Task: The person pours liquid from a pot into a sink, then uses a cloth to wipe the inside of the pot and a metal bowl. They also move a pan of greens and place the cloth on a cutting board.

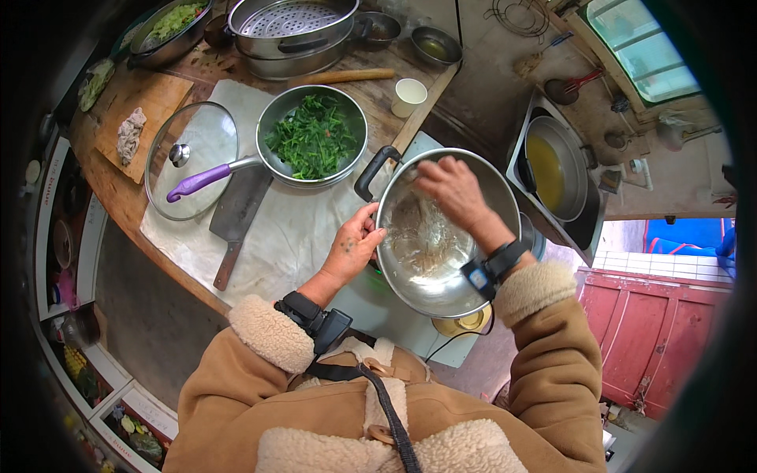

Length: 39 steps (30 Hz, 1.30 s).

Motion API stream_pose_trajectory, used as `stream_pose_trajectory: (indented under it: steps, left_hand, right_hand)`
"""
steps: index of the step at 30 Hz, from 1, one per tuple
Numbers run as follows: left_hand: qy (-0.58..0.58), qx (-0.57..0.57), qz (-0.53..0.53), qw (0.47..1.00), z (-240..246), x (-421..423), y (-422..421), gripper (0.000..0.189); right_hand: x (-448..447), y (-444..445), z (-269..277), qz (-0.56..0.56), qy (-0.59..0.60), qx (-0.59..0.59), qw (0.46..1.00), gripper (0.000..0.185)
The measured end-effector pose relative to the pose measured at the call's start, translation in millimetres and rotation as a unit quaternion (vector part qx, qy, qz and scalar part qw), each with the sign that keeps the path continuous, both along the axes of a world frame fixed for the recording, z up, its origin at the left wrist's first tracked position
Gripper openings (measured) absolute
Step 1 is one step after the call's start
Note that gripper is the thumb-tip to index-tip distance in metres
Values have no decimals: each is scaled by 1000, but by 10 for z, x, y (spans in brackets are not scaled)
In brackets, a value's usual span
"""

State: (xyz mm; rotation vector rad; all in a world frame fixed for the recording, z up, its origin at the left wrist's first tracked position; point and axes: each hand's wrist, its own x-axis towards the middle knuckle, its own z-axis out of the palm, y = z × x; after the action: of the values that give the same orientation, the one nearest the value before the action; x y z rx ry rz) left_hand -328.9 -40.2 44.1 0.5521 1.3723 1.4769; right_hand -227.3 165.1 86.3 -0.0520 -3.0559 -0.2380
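Observation:
A wide stainless-steel pan [449, 292] with a black side handle [375, 172] is tilted in front of me. My left hand [353, 241] grips its rim on the near left, thumb on the inside of the wall. Inside the pan, my right hand [450, 192] is at the far part, its fingers curled and blurred by motion; whether they hold anything cannot be made out. Below those fingers the bottom shows brownish, glistening patches, perhaps wet. To the left stands a smaller saucepan [355, 139] of chopped green leaves [313, 139], its purple handle [199, 182] over a glass lid [171, 127].
A cleaver [239, 204] lies on the white cloth [290, 248]. Behind are a rolling pin [343, 76], a paper cup [408, 97] and a steel steamer [290, 50]. A cutting board [145, 106] lies left. At right, a pan of yellowish liquid [547, 171] sits by the wall.

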Motion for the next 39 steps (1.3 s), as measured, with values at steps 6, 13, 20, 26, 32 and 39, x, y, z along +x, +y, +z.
stream_pose_trajectory:
  steps: [6, 13, 20, 26, 32, 39]
  left_hand:
    - [-29, -2, 27, 999, -7, 17, 17, 45]
    - [-35, -2, 41, 999, 3, 31, 37, 46]
    - [-40, 3, 30, 999, 6, 20, 29, 46]
    - [-45, -3, 15, 999, 30, -1, 16, 46]
    - [-21, -15, 5, 1000, 27, -3, 16, 46]
    - [-23, -8, 2, 1000, 29, -16, 16, 46]
  right_hand:
    - [757, 468, 45, -123, -159, 157, 967, 14]
    - [1427, -563, -205, -300, -419, -126, 848, 27]
    - [727, -997, -441, -272, -227, -596, 721, 39]
    - [563, -428, -430, -303, -58, -537, 785, 50]
    - [586, -464, -525, -264, -154, -306, 902, 68]
    - [636, -187, -658, -358, -114, -401, 836, 31]
